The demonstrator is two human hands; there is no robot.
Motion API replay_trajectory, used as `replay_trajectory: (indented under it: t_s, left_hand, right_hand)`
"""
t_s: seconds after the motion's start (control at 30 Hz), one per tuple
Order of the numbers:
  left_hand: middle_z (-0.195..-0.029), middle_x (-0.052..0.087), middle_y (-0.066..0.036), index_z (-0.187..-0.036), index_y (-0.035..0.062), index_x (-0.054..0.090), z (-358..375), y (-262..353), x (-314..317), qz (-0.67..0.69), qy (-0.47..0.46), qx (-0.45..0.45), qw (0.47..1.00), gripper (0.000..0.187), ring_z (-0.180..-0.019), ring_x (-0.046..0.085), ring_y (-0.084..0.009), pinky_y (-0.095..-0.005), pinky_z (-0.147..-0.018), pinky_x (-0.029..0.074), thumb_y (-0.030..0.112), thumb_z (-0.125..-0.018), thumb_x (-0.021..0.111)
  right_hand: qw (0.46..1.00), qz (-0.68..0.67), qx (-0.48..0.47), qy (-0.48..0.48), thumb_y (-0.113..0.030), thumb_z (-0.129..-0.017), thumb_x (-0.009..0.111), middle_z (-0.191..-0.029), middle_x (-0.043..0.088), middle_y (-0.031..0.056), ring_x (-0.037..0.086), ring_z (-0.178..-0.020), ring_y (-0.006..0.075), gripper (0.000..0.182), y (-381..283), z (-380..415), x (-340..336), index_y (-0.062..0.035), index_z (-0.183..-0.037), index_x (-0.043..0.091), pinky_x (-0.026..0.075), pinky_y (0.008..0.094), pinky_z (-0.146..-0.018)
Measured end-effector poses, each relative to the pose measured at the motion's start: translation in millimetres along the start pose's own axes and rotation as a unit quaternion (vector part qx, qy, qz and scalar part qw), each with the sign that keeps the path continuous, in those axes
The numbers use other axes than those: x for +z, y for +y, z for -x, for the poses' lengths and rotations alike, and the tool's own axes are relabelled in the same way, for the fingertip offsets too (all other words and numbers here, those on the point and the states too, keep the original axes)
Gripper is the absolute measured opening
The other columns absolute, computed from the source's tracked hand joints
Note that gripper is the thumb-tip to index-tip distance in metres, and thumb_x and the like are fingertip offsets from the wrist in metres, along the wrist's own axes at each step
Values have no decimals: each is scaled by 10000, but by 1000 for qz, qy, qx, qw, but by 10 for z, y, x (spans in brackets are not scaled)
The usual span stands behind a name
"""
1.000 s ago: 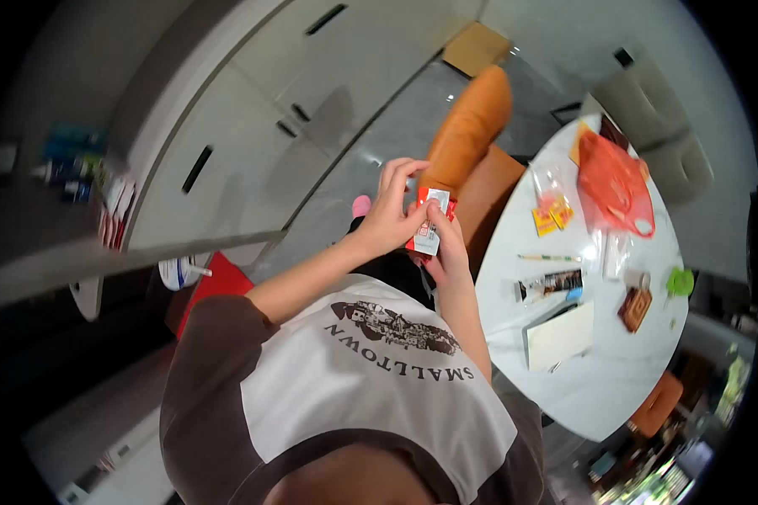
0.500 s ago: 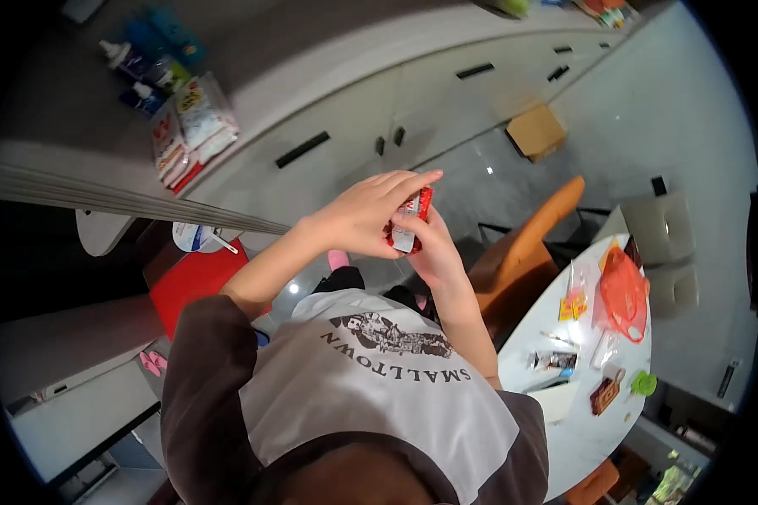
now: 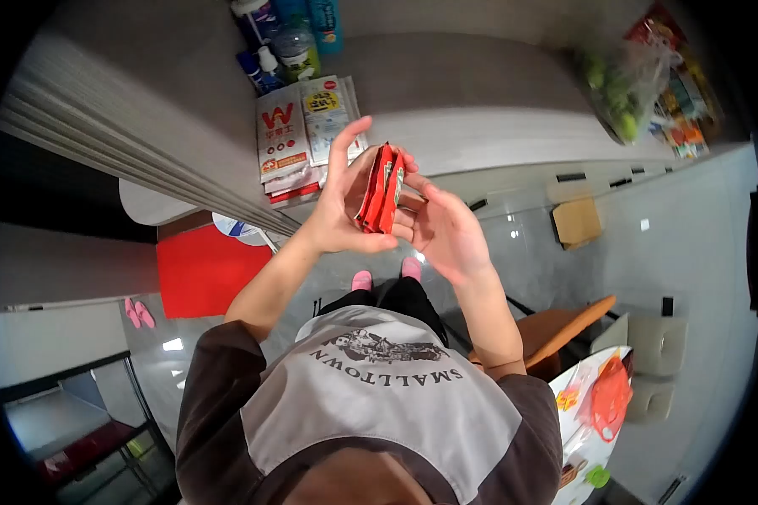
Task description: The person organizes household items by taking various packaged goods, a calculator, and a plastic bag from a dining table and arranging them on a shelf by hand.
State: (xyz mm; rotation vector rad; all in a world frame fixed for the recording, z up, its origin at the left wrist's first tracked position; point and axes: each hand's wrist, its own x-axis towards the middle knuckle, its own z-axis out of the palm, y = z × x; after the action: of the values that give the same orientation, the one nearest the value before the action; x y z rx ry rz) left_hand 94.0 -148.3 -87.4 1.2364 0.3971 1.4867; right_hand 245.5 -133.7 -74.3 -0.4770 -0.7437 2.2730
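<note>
My left hand (image 3: 338, 206) is raised in front of my chest and grips a small stack of red snack packets (image 3: 380, 199) held on edge, thumb below and fingers up behind it. To its right is my right hand (image 3: 447, 232), palm open and fingers spread, with the fingertips resting against the packets' right side. Both hands hover over the front edge of a grey counter (image 3: 480, 101).
On the counter lie white and red sachets (image 3: 299, 126), bottles (image 3: 282, 38) and a bag of green fruit (image 3: 623, 84). A red box (image 3: 202, 269) and a cardboard box (image 3: 577, 220) stand on the floor. An orange chair (image 3: 564, 324) and a white table (image 3: 577, 429) are at lower right.
The view has swung from the white table to the counter. The packets rose and turned on edge in my left hand, and my right hand opened from gripping them.
</note>
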Motion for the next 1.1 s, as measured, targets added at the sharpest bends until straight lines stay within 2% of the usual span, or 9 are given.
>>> replay_trajectory:
  t_s: [0.17,0.3,0.37,0.43,0.5,0.63,0.8,0.9,1.1]
  left_hand:
    - [-1173,411,-179,-1302,108,136,-204,73,-88,-369,7,-45,928,1000,-1081,442,-283,-380,-930,336,122,-521,760]
    - [-1131,455,-182,-1279,75,226,-525,-65,-55,-629,-38,-87,772,907,-1052,447,-332,-392,-923,342,145,-519,716]
    - [-1075,481,-183,-1276,72,236,-628,-219,-41,-702,-45,-68,708,898,-1005,469,-332,-416,-935,317,134,-515,709]
    - [-1030,499,-174,-1281,74,238,-752,-363,-106,-735,-59,-145,660,912,-980,478,-329,-443,-963,275,140,-504,709]
    - [-1006,509,-169,-1285,75,233,-864,-427,-186,-749,-70,-222,620,919,-976,477,-329,-450,-971,266,144,-502,708]
    - [-1080,502,-173,-1293,81,257,-1062,-424,-426,-770,-133,-251,571,927,-1059,433,-302,-446,-1009,199,143,-487,710]
    - [-1141,461,-167,-1314,102,222,-1092,-313,-544,-756,-135,-263,584,984,-1110,372,-328,-446,-1028,147,164,-476,735]
    - [-1116,464,-167,-1321,109,202,-1046,-324,-559,-762,-125,-223,594,983,-1092,379,-330,-447,-1024,153,175,-493,728]
    - [-1106,465,-165,-1327,130,199,-1070,-330,-592,-740,-145,-260,604,955,-1045,400,-325,-455,-1005,188,225,-528,714]
  right_hand:
    - [996,69,-26,44,-258,-845,430,-1025,529,119,521,-932,205,445,-117,-326,-293,-28,-1208,314,401,329,-824]
    - [969,235,-63,54,-265,-827,482,-1074,511,122,519,-897,167,510,-329,-515,-597,-36,-1231,272,406,300,-782]
    - [878,440,-184,41,-188,-781,564,-1074,524,127,529,-908,198,528,-377,-700,-779,3,-1208,319,427,336,-748]
    - [775,599,-197,45,-181,-760,565,-1050,527,160,531,-897,267,447,-532,-866,-862,35,-1125,426,416,359,-775]
    - [737,657,-158,14,-175,-746,563,-1040,519,183,516,-905,307,424,-611,-1007,-911,54,-1088,461,404,361,-797]
    - [717,669,-191,-45,-183,-745,549,-1017,514,206,491,-923,338,444,-562,-1144,-984,72,-1098,461,383,374,-823]
    - [679,703,-175,-116,-233,-774,518,-1222,358,288,367,-1127,400,505,-619,-1184,-1077,70,-1162,407,305,390,-935]
    - [652,727,-167,-139,-262,-778,518,-1210,363,297,364,-1118,412,533,-691,-1162,-1056,62,-1182,389,296,399,-939]
    - [867,474,0,-152,-200,-826,507,-1231,381,252,370,-1165,311,492,-726,-1277,-1106,82,-1198,355,287,333,-961]
